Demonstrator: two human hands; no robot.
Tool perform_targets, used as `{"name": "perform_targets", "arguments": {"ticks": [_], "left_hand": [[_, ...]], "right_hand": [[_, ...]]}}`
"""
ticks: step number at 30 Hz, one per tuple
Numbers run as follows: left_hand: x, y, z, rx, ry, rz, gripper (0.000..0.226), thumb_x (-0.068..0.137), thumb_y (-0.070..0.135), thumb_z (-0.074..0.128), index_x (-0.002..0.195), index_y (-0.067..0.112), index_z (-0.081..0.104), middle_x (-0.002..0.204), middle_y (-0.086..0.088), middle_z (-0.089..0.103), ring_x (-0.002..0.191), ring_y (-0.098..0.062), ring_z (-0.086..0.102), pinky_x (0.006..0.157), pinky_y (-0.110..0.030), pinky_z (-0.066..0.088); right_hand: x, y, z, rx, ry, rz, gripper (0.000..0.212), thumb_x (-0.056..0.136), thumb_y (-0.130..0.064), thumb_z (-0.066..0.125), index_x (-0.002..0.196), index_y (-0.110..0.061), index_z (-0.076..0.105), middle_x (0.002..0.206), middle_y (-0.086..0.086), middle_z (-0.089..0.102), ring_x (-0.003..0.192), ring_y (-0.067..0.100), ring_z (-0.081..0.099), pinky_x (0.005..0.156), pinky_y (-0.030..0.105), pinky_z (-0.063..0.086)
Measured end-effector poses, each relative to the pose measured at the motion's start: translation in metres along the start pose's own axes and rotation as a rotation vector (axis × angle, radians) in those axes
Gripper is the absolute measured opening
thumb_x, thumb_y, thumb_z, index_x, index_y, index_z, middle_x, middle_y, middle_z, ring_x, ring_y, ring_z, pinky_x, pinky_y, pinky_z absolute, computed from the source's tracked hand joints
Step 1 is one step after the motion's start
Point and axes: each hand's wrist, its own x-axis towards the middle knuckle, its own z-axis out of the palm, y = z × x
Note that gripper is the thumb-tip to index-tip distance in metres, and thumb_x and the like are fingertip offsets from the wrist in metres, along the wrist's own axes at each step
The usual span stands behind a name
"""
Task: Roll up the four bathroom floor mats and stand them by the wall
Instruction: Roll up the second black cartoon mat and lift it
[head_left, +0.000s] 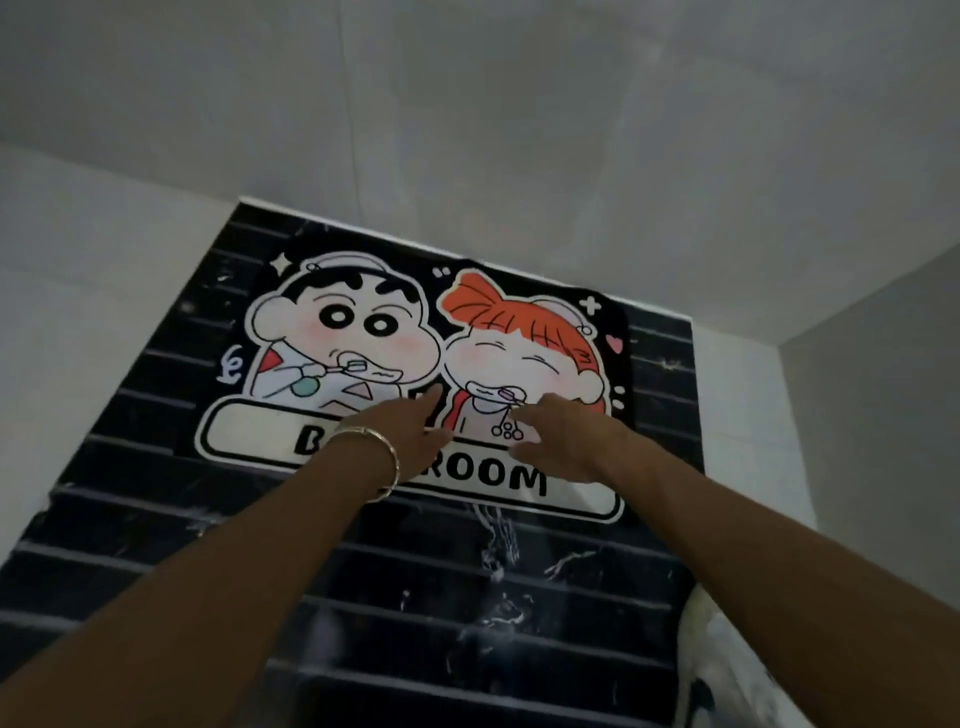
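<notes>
Under left hand (415, 434), right hand (563, 441) (fingers straight) lies cartoon mat (332, 291).

The cartoon mat (437, 332) lies flat and unrolled, black with two cartoon children brushing their teeth above a white label where the letters "ROOM" show. It rests on the far part of a larger black striped mat (415, 597) with white marbling. This one also lies flat, running from the near edge to the far wall.
</notes>
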Motion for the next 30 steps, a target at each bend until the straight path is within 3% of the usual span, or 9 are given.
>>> {"name": "perform_targets", "arguments": {"ticks": [6, 10, 12, 15, 18, 22, 26, 28, 30], "left_hand": [[0.058, -0.007, 0.049, 0.091, -0.078, -0.139, 0.077, 0.094, 0.052, 0.044, 0.151, 0.034, -0.004, 0.159, -0.007, 0.008, 0.144, -0.028, 0.019, 0.112, -0.044, 0.03], [0.077, -0.006, 0.078, 0.146, -0.172, -0.16, 0.104, 0.082, 0.053, 0.063, 0.148, 0.035, -0.015, 0.158, -0.004, -0.016, 0.146, -0.033, -0.005, 0.112, -0.052, 0.028], [0.082, -0.009, 0.098, 0.197, -0.193, -0.17, 0.11, 0.08, 0.049, 0.067, 0.146, 0.035, -0.021, 0.155, -0.007, -0.028, 0.144, -0.037, -0.013, 0.111, -0.055, 0.028], [0.082, -0.02, 0.108, 0.178, -0.113, -0.154, 0.095, 0.089, 0.033, 0.058, 0.146, 0.038, -0.018, 0.153, -0.006, -0.031, 0.145, -0.035, -0.012, 0.11, -0.052, 0.031], [0.075, -0.034, 0.098, 0.162, -0.089, -0.176, 0.073, 0.098, 0.029, 0.045, 0.149, 0.038, -0.006, 0.156, 0.002, -0.023, 0.146, -0.027, -0.01, 0.106, -0.045, 0.038], [0.053, -0.059, 0.084, 0.15, -0.049, -0.451, 0.069, 0.096, 0.041, 0.046, 0.149, 0.04, 0.002, 0.159, -0.003, -0.007, 0.143, -0.033, 0.016, 0.104, -0.051, 0.037], [0.006, -0.047, 0.105, -0.31, -0.109, -0.667, 0.072, 0.092, 0.038, 0.054, 0.151, 0.027, 0.014, 0.158, -0.013, 0.01, 0.137, -0.033, 0.033, 0.11, -0.042, 0.034], [-0.009, -0.021, 0.122, -0.583, 0.044, -0.755, 0.058, 0.091, 0.03, 0.056, 0.143, 0.015, 0.035, 0.145, -0.014, 0.038, 0.126, -0.029, 0.047, 0.101, -0.029, 0.038], [-0.01, 0.0, 0.135, -0.807, 0.248, -0.86, 0.028, 0.091, 0.022, 0.057, 0.117, 0.011, 0.057, 0.12, -0.012, 0.059, 0.109, -0.026, 0.057, 0.087, -0.025, 0.042]], "right_hand": [[0.068, 0.062, 0.008, 0.042, -0.063, 0.0, 0.06, 0.097, -0.039, 0.049, 0.149, -0.018, 0.028, 0.148, 0.013, 0.031, 0.132, 0.031, 0.039, 0.107, 0.039, 0.037], [0.118, 0.097, -0.023, -0.034, -0.091, 0.027, 0.07, 0.093, -0.041, 0.056, 0.148, -0.012, 0.025, 0.151, 0.016, 0.029, 0.136, 0.03, 0.033, 0.108, 0.036, 0.032], [0.148, 0.1, -0.031, -0.094, -0.085, -0.013, 0.087, 0.086, -0.046, 0.063, 0.151, -0.012, 0.015, 0.156, 0.016, 0.017, 0.142, 0.031, 0.021, 0.113, 0.04, 0.026], [0.188, 0.062, -0.019, -0.205, -0.044, -0.234, 0.113, 0.072, -0.056, 0.073, 0.152, -0.027, -0.002, 0.158, 0.011, -0.007, 0.145, 0.035, -0.005, 0.113, 0.057, 0.018], [0.208, -0.01, 0.011, -0.359, -0.017, -0.468, 0.118, 0.068, -0.062, 0.072, 0.15, -0.033, -0.007, 0.157, 0.009, -0.02, 0.143, 0.039, -0.017, 0.11, 0.068, 0.011], [0.22, -0.064, 0.028, -0.341, -0.052, -0.471, 0.126, 0.064, -0.066, 0.073, 0.148, -0.038, -0.017, 0.154, 0.008, -0.031, 0.139, 0.043, -0.027, 0.103, 0.074, 0.005], [0.221, -0.072, 0.02, -0.371, -0.11, -0.418, 0.135, 0.059, -0.064, 0.078, 0.146, -0.038, -0.022, 0.152, 0.007, -0.036, 0.138, 0.042, -0.03, 0.103, 0.074, 0.007], [0.213, -0.081, 0.02, -0.39, -0.117, -0.388, 0.134, 0.062, -0.059, 0.079, 0.147, -0.035, -0.021, 0.152, 0.011, -0.034, 0.139, 0.043, -0.027, 0.107, 0.071, 0.013], [0.211, -0.09, 0.024, -0.393, -0.112, -0.366, 0.132, 0.065, -0.052, 0.081, 0.149, -0.029, -0.018, 0.154, 0.016, -0.028, 0.14, 0.046, -0.021, 0.108, 0.068, 0.019]]}}
